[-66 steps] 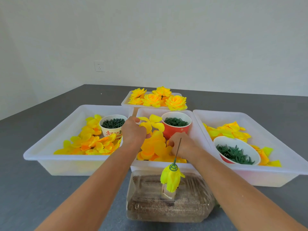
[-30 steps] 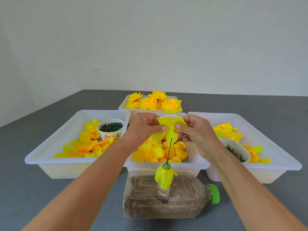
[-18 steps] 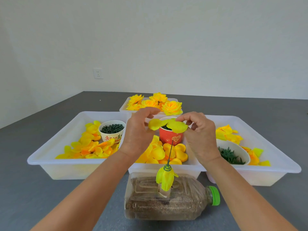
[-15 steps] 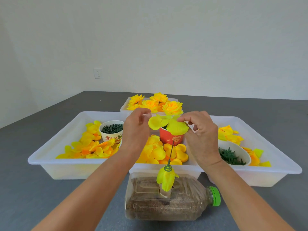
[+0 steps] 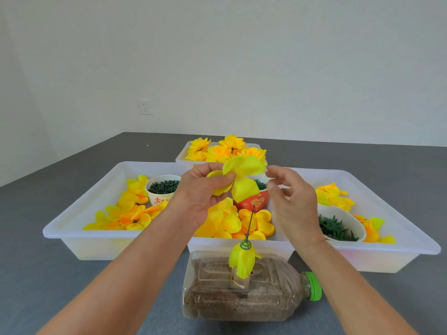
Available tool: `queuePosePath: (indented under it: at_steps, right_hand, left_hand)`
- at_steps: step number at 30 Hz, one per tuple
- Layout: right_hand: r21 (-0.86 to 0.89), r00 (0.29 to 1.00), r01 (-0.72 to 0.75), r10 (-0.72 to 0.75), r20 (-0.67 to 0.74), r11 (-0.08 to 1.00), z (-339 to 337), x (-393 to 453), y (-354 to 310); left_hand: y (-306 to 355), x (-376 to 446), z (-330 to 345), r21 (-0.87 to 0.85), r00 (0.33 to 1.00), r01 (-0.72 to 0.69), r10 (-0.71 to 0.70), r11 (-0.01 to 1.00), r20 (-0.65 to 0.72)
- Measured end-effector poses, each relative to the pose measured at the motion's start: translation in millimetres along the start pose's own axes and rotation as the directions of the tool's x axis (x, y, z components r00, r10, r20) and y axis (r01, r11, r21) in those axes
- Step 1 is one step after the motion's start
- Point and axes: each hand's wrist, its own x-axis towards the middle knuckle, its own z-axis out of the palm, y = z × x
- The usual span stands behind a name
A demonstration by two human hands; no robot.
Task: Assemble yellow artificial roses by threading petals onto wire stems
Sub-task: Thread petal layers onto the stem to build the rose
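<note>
Petal lined up over wire

Left hand (image 5: 202, 192) pinches petal (image 5: 239, 176) above wire (image 5: 250, 221), stem held upright in bottle (image 5: 244, 288) for threading; right hand (image 5: 290, 199) fingers loosely curled, seemingly empty.

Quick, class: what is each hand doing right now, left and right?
Left hand: pinches the yellow petal piece above the wire stem.
Right hand: fingers loosely curled beside the petal piece, holding nothing.
</note>
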Motion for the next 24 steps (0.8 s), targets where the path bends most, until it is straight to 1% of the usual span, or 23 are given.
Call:
queuePosePath:
  at_steps: [1, 2, 3, 4, 5, 6, 7, 9, 11, 12, 14, 15, 17, 19, 20, 21, 23, 24]
  right_hand:
    - [0.194, 0.979, -0.204, 0.197, 0.058, 0.959, -1, 3, -2]
    - [0.374, 0.928, -0.373, 0.335, 0.164, 0.849, -2, 6, -5]
    - [0.492, 0.876, -0.483, 0.394, 0.279, 0.724, -3, 9, -7]
    - [0.544, 0.842, -0.539, 0.394, 0.369, 0.643, -5, 12, -9]
    - [0.547, 0.825, -0.560, 0.362, 0.433, 0.622, -6, 14, -12]
    - [0.546, 0.823, -0.556, 0.321, 0.469, 0.627, -5, 15, -17]
    - [0.547, 0.830, -0.539, 0.293, 0.475, 0.641, -3, 14, -21]
    - [0.533, 0.852, -0.512, 0.315, 0.419, 0.674, 1, 14, -25]
    - [0.511, 0.874, -0.485, 0.369, 0.317, 0.709, 2, 15, -28]
    - [0.494, 0.888, -0.459, 0.370, 0.272, 0.738, 2, 15, -28]
    - [0.427, 0.928, -0.371, 0.317, 0.195, 0.825, 1, 14, -29]
    - [0.403, 0.945, -0.323, 0.273, 0.178, 0.856, 1, 13, -30]
    - [0.381, 0.963, -0.257, 0.204, 0.175, 0.888, 2, 10, -33]
    - [0.363, 0.969, -0.224, 0.166, 0.182, 0.905, 3, 8, -36]
    - [0.383, 0.963, -0.241, 0.171, 0.208, 0.892, 4, 8, -38]
    - [0.429, 0.945, -0.300, 0.203, 0.258, 0.852, 4, 8, -39]
    - [0.482, 0.881, -0.454, 0.294, 0.371, 0.749, 4, 8, -40]
    - [0.463, 0.855, -0.499, 0.328, 0.402, 0.733, 4, 7, -42]
  left_hand:
    - [0, 0, 0, -0.018, 1.000, -0.014, 0.014, 1.000, 0.019]
    - [-1, 1, 0, -0.041, 0.999, -0.024, 0.025, 0.999, 0.037]
    - [-1, 1, 1, -0.065, 0.998, -0.026, 0.030, 0.998, 0.053]
    - [-2, 1, 2, -0.080, 0.997, -0.025, 0.031, 0.996, 0.067]
    - [-2, 1, 2, -0.076, 0.997, -0.023, 0.029, 0.997, 0.078]
    - [-3, 1, 3, -0.053, 0.996, -0.025, 0.029, 0.998, 0.085]
    - [-4, 1, 3, -0.025, 0.995, -0.030, 0.032, 0.999, 0.091]
    - [-4, 0, 4, 0.005, 0.995, -0.035, 0.034, 0.999, 0.095]
    - [-3, -1, 3, 0.035, 0.995, -0.053, 0.050, 0.998, 0.092]
    - [-2, -2, 2, 0.067, 0.992, -0.080, 0.073, 0.995, 0.098]
    - [1, -5, 0, 0.158, 0.982, -0.159, 0.140, 0.975, 0.126]
    - [1, -5, 0, 0.202, 0.975, -0.202, 0.177, 0.958, 0.137]
    - [3, -9, 1, 0.265, 0.962, -0.269, 0.245, 0.926, 0.119]
    - [5, -11, 3, 0.314, 0.951, -0.308, 0.303, 0.898, 0.067]
    - [6, -12, 4, 0.320, 0.946, -0.317, 0.320, 0.893, 0.046]
    - [6, -12, 4, 0.311, 0.943, -0.323, 0.331, 0.894, 0.031]
    - [8, -13, 3, 0.273, 0.943, -0.322, 0.333, 0.906, 0.009]
    - [9, -14, 3, 0.257, 0.946, -0.314, 0.325, 0.914, 0.000]
